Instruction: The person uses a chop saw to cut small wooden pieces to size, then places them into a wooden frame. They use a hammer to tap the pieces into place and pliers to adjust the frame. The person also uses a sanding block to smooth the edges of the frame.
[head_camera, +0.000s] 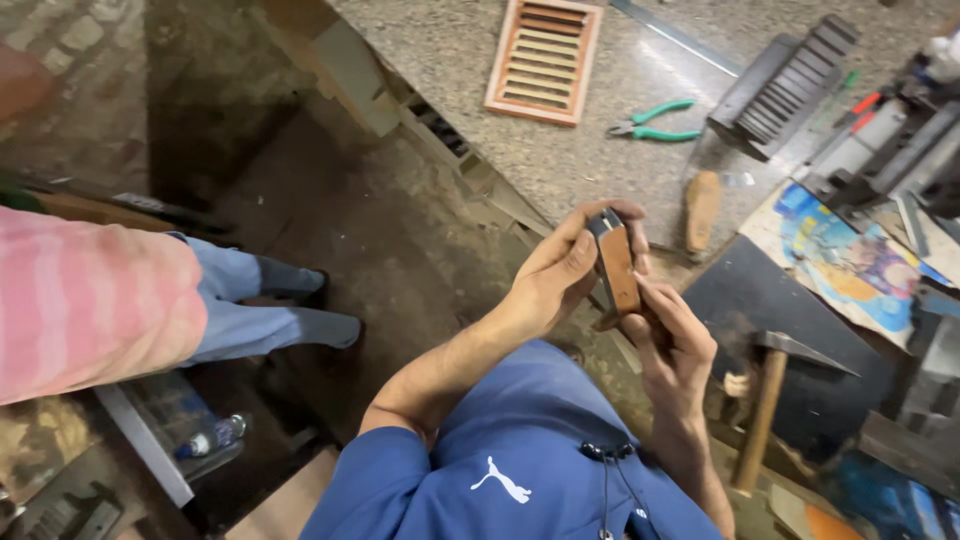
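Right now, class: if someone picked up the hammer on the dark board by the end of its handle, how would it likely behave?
The hammer would probably feel head-heavy: a metal head sits on a long wooden handle, so it would likely dip at the head end. It looks stiff, not floppy. Lying flat on the dark board, it seems unlikely to roll.

Views: one only, a camera worn on the person's head; no second view shared the scene.
Direction: it looked steeply down and forward, tilted, so the speckled worktop (560, 150) ran diagonally above the hands.
Nearness: it sat close, the left hand (555, 275) and right hand (670, 340) lying just right of centre, with the person's blue shirt (510, 460) filling the bottom edge below them.
Reach: beyond the hands it took in the louvred wooden frame (545, 60); right of them the hammer (770, 400); far left of them a seated person's pink sleeve (90, 300).
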